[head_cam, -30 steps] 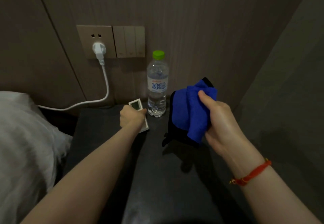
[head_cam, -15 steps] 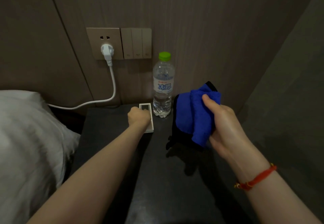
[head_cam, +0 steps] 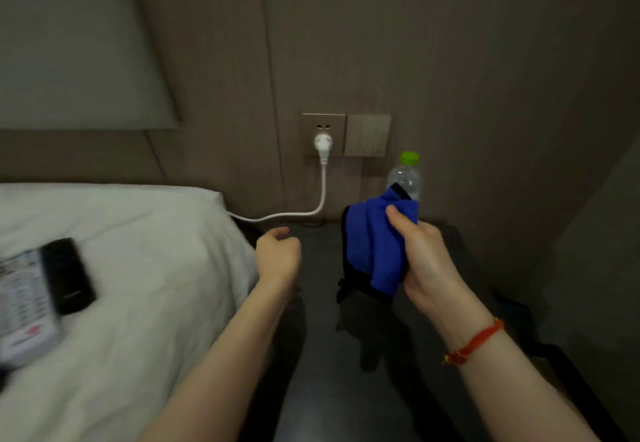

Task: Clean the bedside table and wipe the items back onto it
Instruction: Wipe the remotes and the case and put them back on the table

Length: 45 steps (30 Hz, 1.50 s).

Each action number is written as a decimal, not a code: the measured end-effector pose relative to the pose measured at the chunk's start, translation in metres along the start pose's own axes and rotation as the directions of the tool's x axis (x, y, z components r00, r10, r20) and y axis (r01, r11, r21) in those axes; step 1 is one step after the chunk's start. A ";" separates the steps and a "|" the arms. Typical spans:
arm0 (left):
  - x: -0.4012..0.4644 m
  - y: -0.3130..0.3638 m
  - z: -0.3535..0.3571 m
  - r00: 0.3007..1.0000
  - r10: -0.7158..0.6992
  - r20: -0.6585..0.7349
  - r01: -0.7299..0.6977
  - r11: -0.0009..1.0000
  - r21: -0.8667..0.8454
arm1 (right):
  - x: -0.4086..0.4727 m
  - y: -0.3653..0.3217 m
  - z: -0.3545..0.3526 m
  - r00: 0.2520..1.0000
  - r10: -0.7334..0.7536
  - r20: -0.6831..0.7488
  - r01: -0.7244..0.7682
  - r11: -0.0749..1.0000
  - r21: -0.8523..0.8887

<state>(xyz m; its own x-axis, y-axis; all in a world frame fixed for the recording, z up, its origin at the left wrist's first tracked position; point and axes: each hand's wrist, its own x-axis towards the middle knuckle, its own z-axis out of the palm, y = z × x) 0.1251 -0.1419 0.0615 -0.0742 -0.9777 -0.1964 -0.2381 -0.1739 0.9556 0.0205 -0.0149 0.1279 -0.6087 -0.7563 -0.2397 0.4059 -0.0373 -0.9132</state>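
The dark bedside table (head_cam: pixel 322 337) lies below both my arms. My right hand (head_cam: pixel 426 268) is shut on a blue cloth with black trim (head_cam: pixel 370 251), held above the table. A clear water bottle with a green cap (head_cam: pixel 408 171) stands at the table's back, partly hidden behind the cloth. My left hand (head_cam: pixel 277 258) hovers over the table's left edge next to the bed, fingers loosely curled, with nothing visible in it. The small white remote it held earlier is out of sight. A black remote (head_cam: pixel 67 275) and a printed white item (head_cam: pixel 24 303) lie on the bed.
The white bed (head_cam: pixel 156 285) borders the table on the left. A white plug (head_cam: pixel 323 143) sits in the wall socket and its cable (head_cam: pixel 277 215) runs left behind the bed. A switch panel (head_cam: pixel 367 135) is on the wall. A dark wall closes the right side.
My left hand let go of the small white remote near the bottle and drew back left toward the bed. The view swung left, revealing the bed with the black remote.
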 end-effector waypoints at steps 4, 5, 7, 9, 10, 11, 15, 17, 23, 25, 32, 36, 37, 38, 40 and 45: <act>-0.010 0.021 -0.076 0.977 0.124 -0.174 -0.098 0.983 0.153 | -0.025 0.005 0.041 0.995 0.013 0.101 -0.010 0.999 -0.036; -0.011 0.025 -0.096 0.964 0.159 -0.213 -0.106 0.965 0.241 | -0.031 0.007 0.052 0.992 0.012 0.124 -0.006 0.999 -0.048; -0.011 0.031 -0.132 0.945 0.196 -0.262 -0.080 0.915 0.396 | -0.040 0.010 0.073 0.986 0.007 0.167 0.006 0.997 -0.078; -0.006 0.031 -0.163 0.925 0.219 -0.311 -0.019 0.842 0.539 | -0.047 0.016 0.093 0.979 0.005 0.204 0.016 0.995 -0.101; -0.004 0.030 -0.177 0.917 0.219 -0.332 0.026 0.801 0.598 | -0.050 0.020 0.102 0.975 0.006 0.221 0.020 0.993 -0.113; -0.001 0.028 -0.188 0.911 0.219 -0.349 0.065 0.760 0.647 | -0.053 0.023 0.111 0.971 0.007 0.239 0.023 0.992 -0.123; 0.023 0.009 -0.216 0.917 0.179 -0.358 0.196 0.579 0.791 | -0.062 0.038 0.136 0.958 0.026 0.286 0.025 0.985 -0.171; 0.035 -0.001 -0.221 0.919 0.184 -0.350 0.226 0.480 0.848 | -0.064 0.044 0.143 0.954 0.041 0.296 0.019 0.980 -0.198; 0.046 -0.012 -0.221 0.927 0.185 -0.326 0.262 0.303 0.916 | -0.064 0.054 0.153 0.948 0.062 0.312 0.014 0.972 -0.233; 0.043 -0.015 -0.217 0.929 0.183 -0.322 0.264 0.286 0.921 | -0.065 0.055 0.154 0.948 0.066 0.311 0.008 0.973 -0.231; 0.034 -0.023 -0.203 0.946 0.142 -0.292 0.250 0.254 0.934 | -0.065 0.055 0.154 0.948 0.069 0.311 -0.002 0.977 -0.212; 0.023 -0.028 -0.192 0.964 0.108 -0.242 0.198 0.310 0.930 | -0.065 0.055 0.152 0.948 0.086 0.308 -0.025 0.980 -0.196; 0.020 -0.025 -0.193 0.964 0.097 -0.249 0.201 0.350 0.915 | -0.065 0.055 0.151 0.948 0.091 0.306 -0.034 0.982 -0.188; 0.016 -0.020 -0.196 0.962 0.083 -0.260 0.202 0.421 0.884 | -0.065 0.054 0.150 0.947 0.095 0.306 -0.043 0.984 -0.172; 0.010 -0.007 -0.205 0.963 0.041 -0.266 0.180 0.637 0.749 | -0.065 0.053 0.146 0.946 0.100 0.307 -0.060 0.989 -0.137; -0.038 0.029 -0.213 0.971 -0.208 0.118 0.200 0.977 0.076 | -0.067 0.047 0.135 0.953 0.129 0.273 -0.109 0.990 -0.087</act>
<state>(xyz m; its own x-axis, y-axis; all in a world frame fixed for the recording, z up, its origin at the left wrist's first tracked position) 0.3269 -0.1351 0.1429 -0.1365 -0.8993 -0.4155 -0.3208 -0.3567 0.8774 0.1731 -0.0541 0.1454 -0.3414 -0.9043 -0.2563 0.4094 0.1024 -0.9066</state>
